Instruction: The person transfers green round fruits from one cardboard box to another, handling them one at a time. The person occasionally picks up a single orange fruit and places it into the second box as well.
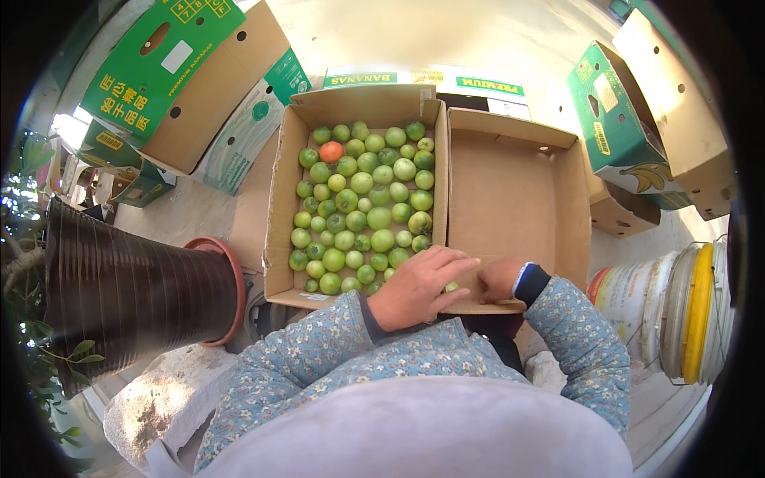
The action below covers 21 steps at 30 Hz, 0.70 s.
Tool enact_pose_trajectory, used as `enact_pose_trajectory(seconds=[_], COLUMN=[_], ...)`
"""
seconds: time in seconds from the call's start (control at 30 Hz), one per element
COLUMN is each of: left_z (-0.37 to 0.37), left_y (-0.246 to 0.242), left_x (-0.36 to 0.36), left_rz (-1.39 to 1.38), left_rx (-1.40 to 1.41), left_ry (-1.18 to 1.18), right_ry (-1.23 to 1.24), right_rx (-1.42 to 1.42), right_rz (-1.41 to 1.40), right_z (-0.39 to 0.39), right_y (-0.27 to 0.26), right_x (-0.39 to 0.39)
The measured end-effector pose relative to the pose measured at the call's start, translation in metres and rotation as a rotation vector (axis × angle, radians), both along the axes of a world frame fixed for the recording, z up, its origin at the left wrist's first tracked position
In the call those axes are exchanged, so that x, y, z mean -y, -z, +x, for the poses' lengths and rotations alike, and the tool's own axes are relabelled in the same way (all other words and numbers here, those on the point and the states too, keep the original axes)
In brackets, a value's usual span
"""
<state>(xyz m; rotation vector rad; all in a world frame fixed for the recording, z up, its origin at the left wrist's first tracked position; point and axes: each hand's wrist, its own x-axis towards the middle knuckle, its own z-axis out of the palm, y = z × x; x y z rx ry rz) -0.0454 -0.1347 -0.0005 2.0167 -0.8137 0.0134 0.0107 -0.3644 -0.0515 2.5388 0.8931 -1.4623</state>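
A cardboard box [275, 209] before me holds many green tomatoes [379, 217] laid close together. Among them a single orange-red tomato [331, 152] stands out at the far left. A second, shallower cardboard box [501, 191] adjoins it on the right, its brown floor showing. My left hand [421, 288] reaches across the near end of the wall between the boxes, fingers spread. Part of a small green tomato [451, 287] shows between its fingers; whether it is gripped is unclear. At the near side of the right box, my right hand [499, 279] is curled downward, its fingertips hidden.
Green and brown banana cartons [197, 101] stand at the left, with more cartons [621, 119] at the right. A dark ribbed pot [143, 293] with a reddish rim is at my left. Plastic buckets [663, 305] stand right, and a pale stone block [167, 394] lies near left.
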Motion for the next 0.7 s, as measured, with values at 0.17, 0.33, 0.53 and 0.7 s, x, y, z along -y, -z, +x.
enact_pose_trajectory(seconds=[0.17,0.33,0.53,0.7], left_z=[-0.001,-0.001,0.000,0.000], left_y=[0.018,0.025,0.026,0.024], left_x=[0.012,0.011,0.012,0.014], left_rz=[0.129,0.166,0.183,0.212], left_rx=[0.142,0.155,0.145,0.151], left_ry=[0.130,0.113,0.133,0.123], right_ry=[0.096,0.011,-0.017,0.020], right_rx=[-0.114,-0.069,-0.024,-0.060], right_rz=[0.468,0.754,0.618,0.805], right_z=[-0.008,-0.005,-0.020,-0.019], right_y=[0.097,0.091,0.093,0.094], right_x=[-0.011,-0.021,-0.011,-0.007])
